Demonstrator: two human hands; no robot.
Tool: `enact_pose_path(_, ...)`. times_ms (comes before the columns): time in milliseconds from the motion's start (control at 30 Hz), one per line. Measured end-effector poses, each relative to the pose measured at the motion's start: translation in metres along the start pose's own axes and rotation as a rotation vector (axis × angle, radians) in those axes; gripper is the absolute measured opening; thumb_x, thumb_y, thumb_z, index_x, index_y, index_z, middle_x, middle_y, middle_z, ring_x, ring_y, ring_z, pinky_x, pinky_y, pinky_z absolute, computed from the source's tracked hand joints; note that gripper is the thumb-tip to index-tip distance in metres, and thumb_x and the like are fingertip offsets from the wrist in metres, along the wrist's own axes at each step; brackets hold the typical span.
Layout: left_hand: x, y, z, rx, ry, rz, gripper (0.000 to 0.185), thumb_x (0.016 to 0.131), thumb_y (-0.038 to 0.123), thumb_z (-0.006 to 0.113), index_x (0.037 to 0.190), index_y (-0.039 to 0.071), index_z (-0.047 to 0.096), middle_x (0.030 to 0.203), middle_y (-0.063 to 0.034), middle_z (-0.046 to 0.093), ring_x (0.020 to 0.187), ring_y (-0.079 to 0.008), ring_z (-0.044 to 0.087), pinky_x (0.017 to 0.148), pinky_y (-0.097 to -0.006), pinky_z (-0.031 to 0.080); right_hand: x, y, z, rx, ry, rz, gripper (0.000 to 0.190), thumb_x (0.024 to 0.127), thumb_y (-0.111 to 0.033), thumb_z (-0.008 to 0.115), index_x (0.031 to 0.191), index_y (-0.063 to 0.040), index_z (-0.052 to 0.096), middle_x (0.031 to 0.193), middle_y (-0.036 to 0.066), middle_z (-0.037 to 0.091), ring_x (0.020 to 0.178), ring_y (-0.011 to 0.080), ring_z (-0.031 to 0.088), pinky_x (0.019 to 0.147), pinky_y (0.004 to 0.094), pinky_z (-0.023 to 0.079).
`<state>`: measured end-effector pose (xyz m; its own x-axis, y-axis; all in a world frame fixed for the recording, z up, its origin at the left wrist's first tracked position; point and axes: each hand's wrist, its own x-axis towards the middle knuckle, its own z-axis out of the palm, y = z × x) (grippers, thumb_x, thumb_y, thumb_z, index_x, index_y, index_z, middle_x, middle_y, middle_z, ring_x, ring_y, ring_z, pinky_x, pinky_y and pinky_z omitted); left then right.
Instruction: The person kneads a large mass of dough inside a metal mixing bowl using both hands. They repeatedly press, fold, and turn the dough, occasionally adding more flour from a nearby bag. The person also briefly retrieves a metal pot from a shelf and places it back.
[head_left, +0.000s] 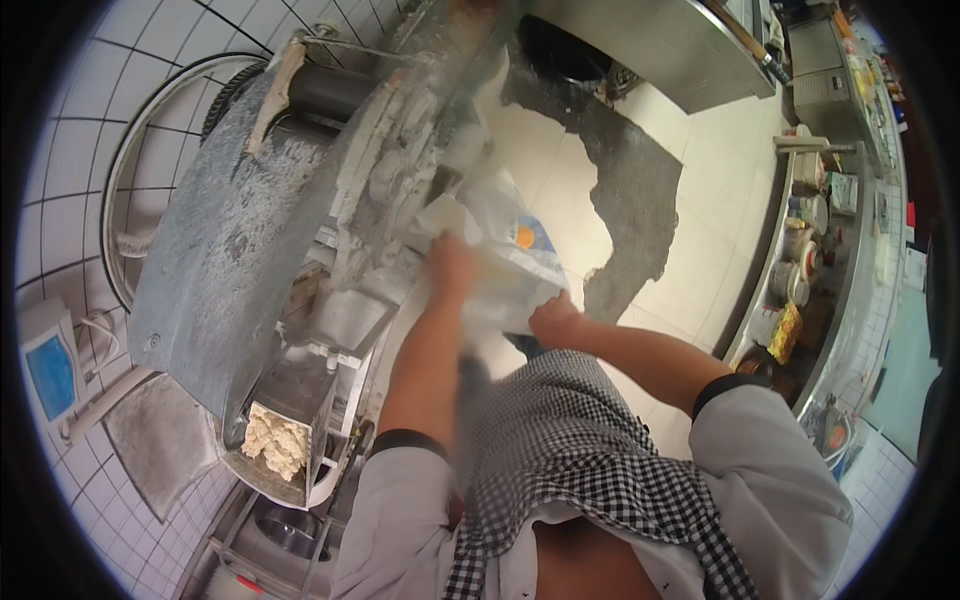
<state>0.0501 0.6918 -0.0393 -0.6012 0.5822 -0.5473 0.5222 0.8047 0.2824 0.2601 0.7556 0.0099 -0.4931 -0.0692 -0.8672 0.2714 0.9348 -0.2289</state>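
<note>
A white sack (536, 266) with a blue and orange print lies before me, its upper part blurred. My right hand (556, 319) is closed on the sack's near edge. My left hand (450, 262) is at the sack's other side, close to a pale folded flap (448, 217); blur hides what its fingers hold. Left of both hands stands a flour-dusted dough machine (232, 217) with a grey metal housing. Crumbly pale dough (276, 441) sits in a metal trough (292, 386) at its near end.
A wet dark patch (637, 195) spreads over the tiled floor (694, 195). A steel counter (652, 41) stands ahead; on the right, a shelf (840, 315) holds jars and packages. A large wheel (112, 187) is beside the machine. A metal bowl (292, 531) lies below the trough.
</note>
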Motion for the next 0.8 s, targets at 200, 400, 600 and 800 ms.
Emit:
enact_pose_path(200,-0.017,-0.031,0.017,-0.110,0.126,-0.138,0.024,0.088,0.016,0.060,0.105,-0.001,0.063,0.105,-0.0270,0.070,0.099,-0.0440,0.069,0.086,-0.0523,0.055,0.036,0.034,0.000,0.420,0.177,-0.150,0.067,0.086,-0.025,0.062,0.146,-0.002,0.046,0.136,0.032,0.052,0.121,0.0463,0.058,0.104,0.0562,0.044)
enact_pose_path(400,-0.005,-0.064,0.040,-0.216,0.279,-0.344,0.023,0.089,0.016,0.055,0.103,-0.002,0.062,0.095,-0.0263,0.071,0.093,-0.0443,0.070,0.083,-0.0529,0.055,0.090,0.033,-0.054,0.124,0.348,0.272,0.079,0.090,-0.031,0.060,0.159,-0.012,0.029,0.163,0.033,0.013,0.145,0.0614,0.019,0.114,0.0637,0.032)
enact_pose_path(600,-0.011,-0.097,0.032,-0.401,0.339,-0.321,0.031,0.098,0.029,0.050,0.100,0.000,0.060,0.091,-0.0266,0.070,0.090,-0.0479,0.068,0.081,-0.0557,0.052,0.055,0.060,-0.108,-0.087,-0.005,0.430,0.083,0.089,-0.033,0.068,0.160,-0.015,0.029,0.168,0.018,0.017,0.150,0.0506,0.018,0.106,0.0819,0.019)
enact_pose_path(800,-0.015,-0.093,0.022,-0.348,0.231,-0.120,0.042,0.100,0.041,0.054,0.097,0.000,0.062,0.091,-0.0247,0.071,0.090,-0.0465,0.067,0.081,-0.0529,0.052,0.162,-0.020,-0.087,-0.307,-0.355,-0.015,0.068,0.089,-0.039,0.064,0.149,-0.010,0.050,0.161,0.021,0.033,0.149,0.0511,0.022,0.111,0.0714,0.027)
